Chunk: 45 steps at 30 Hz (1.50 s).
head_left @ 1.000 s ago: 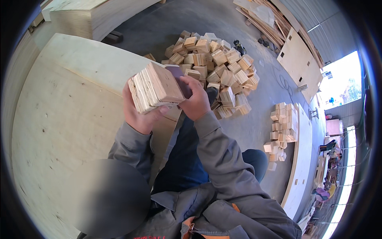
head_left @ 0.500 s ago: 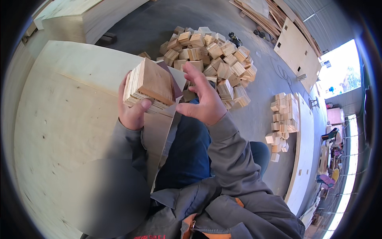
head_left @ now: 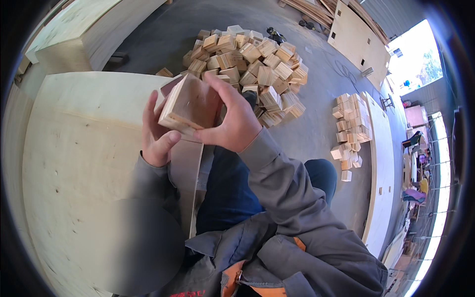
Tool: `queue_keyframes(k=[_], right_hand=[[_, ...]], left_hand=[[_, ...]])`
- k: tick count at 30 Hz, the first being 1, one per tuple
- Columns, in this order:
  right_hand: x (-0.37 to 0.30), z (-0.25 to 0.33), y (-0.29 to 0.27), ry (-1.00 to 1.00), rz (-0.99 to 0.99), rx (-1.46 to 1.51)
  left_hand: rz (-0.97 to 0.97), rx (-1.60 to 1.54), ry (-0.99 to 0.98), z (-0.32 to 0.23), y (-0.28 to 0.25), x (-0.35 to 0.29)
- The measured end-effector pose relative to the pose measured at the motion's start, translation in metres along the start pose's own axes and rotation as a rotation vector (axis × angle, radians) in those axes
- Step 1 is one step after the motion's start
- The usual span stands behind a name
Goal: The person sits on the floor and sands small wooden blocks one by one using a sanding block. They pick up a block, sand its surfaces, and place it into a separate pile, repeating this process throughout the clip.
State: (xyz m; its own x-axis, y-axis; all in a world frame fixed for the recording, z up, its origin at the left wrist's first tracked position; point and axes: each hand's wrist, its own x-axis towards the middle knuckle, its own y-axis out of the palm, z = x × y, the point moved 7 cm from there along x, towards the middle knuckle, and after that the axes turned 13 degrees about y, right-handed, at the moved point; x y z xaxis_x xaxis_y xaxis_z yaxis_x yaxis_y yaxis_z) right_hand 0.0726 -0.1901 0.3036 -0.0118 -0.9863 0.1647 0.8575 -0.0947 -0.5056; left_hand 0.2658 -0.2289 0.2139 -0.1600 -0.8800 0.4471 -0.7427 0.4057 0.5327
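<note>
A plywood block [head_left: 187, 106] with layered edges is held up tilted over the near right corner of a pale plywood panel [head_left: 94, 148]. My right hand [head_left: 235, 116] is closed around the block's right side, thumb along its near lower edge and fingers over the far edge. At the block's left is my left hand [head_left: 159, 133], its thumb and fingers spread apart; whether a fingertip touches the block I cannot tell. Behind the block, part of a dark reddish-brown sheet [head_left: 170, 85] shows at the panel's edge.
Beyond my legs, a large heap of wooden blocks [head_left: 257, 64] lies on the grey floor, a dark tool [head_left: 275, 34] behind it. A smaller block stack [head_left: 352, 123] stands right, beside a long panel [head_left: 381, 173]. A big plywood box [head_left: 74, 39] is at far left.
My right hand has closed onto the block, which has tilted and shifted slightly. The fingers of my left hand have opened away from it. The whole view has shifted a little.
</note>
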Motion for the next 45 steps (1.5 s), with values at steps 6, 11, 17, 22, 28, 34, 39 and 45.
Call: queue_keyframes(k=[6,11,17,22,28,34,39,45], right_hand=[[-0.001,-0.054,-0.1,0.088,-0.34,-0.215],[-0.056,-0.147,-0.23,0.401,-0.505,-0.526],[-0.248,-0.269,-0.369,1.004,-0.709,-0.504],[-0.505,-0.397,-0.372,1.505,-1.017,-0.319],[-0.697,-0.464,-0.225,1.817,-1.145,0.469],[-0.737,-0.5,-0.111,1.932,-1.029,0.858],[-0.717,-0.547,-0.076,1.912,-1.17,0.984],[-0.686,-0.627,-0.144,1.708,-1.296,1.072]], left_hand=[[-0.079,0.179,0.045,0.014,-0.035,0.002],[-0.024,0.365,0.115,0.02,-0.056,0.002],[-0.041,0.713,0.171,0.013,-0.094,-0.001],[0.043,0.97,0.223,0.013,-0.1,0.001],[0.176,1.329,0.182,0.012,-0.099,0.009],[0.2,1.324,0.105,0.026,-0.13,0.019],[0.436,1.563,0.3,0.007,-0.134,0.035],[0.35,1.601,0.19,0.0,-0.116,0.028]])
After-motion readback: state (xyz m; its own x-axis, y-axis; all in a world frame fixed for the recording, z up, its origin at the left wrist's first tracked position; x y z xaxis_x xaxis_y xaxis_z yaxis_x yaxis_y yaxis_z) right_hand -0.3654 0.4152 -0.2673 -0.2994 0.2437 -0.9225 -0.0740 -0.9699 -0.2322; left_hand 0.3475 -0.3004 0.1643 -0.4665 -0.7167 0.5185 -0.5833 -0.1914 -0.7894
